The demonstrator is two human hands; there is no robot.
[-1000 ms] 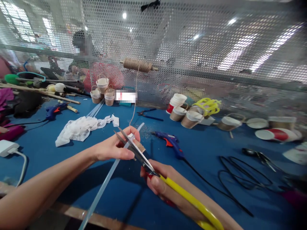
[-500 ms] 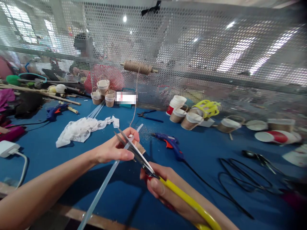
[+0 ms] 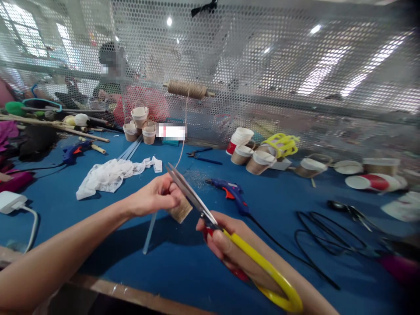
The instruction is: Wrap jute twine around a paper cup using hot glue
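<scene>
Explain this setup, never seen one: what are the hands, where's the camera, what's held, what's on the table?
No robot here: these are a person's bare hands, seen from a camera worn on that person's head, looking forward and down.

The right hand holds yellow-handled scissors. The left hand grips a small brown woven-looking piece beside the blades. A translucent stick shows below the left hand; I can't tell whether it is held.

On the blue table lie white cloth, pliers and a blue glue gun, with small brown-sided buckets farther back. A spool of twine hangs at the perforated screen.
</scene>
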